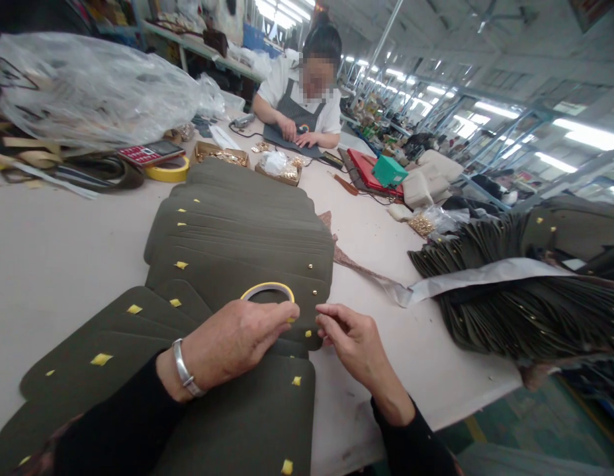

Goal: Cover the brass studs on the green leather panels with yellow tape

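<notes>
My left hand (pixel 237 337) is closed around a roll of yellow tape (pixel 268 287), held above dark olive panels; a silver bangle circles the wrist. To its right, my right hand (pixel 354 340) has thumb and index finger pinched together, and whatever is between them is too small to make out. The olive panels (pixel 247 244) lie fanned out and overlapping beneath both hands. Small yellow tape pieces (pixel 134 309) are stuck on several of them. Tiny gold studs (pixel 314 292) show near the right edge of the upper panels.
A fanned stack of dark panels (pixel 480 297) bound by a pale strip lies at right. Across the table, a person (pixel 302 106) handles a dark piece beside boxes of gold hardware (pixel 221 154). A large plastic bag (pixel 98 89) and another yellow tape roll (pixel 167 170) are at far left.
</notes>
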Demonstrator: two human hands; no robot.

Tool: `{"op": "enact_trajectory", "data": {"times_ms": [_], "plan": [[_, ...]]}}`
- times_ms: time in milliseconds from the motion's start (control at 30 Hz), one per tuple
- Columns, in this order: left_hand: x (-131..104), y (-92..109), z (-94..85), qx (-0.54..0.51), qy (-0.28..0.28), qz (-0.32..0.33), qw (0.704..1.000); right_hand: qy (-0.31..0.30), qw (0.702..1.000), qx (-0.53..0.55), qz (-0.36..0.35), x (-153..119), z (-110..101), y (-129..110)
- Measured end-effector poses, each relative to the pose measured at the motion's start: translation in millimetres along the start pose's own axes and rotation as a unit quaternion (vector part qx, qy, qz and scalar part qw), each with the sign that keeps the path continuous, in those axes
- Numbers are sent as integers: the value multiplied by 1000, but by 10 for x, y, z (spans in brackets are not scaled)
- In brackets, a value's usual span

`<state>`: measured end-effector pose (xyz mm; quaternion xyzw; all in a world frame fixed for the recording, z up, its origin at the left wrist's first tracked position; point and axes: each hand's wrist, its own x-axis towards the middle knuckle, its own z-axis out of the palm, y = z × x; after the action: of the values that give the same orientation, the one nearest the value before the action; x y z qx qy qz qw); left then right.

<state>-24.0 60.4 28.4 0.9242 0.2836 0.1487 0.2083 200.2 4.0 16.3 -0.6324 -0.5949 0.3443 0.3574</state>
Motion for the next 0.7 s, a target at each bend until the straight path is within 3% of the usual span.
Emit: {"op": "enact_trajectory", "data": {"times_ms": [167,267,400,600,700], "plan": [[7,53,71,-21,37,2,999,-9,983,-48,-177,-38,3,-237],[15,69,107,-13,40,10,999,-13,967,-85,-239,-40,46,-274],[26,85,133,-4,43,22,999,-15,952,-121,-281,-24,103,-217],[86,131,113,-10,29,-11,999,70,922,-186,-333,-12,145,-168],[130,150,110,6,28,-17,999,97,923,-192,-319,-21,166,-185]]}}
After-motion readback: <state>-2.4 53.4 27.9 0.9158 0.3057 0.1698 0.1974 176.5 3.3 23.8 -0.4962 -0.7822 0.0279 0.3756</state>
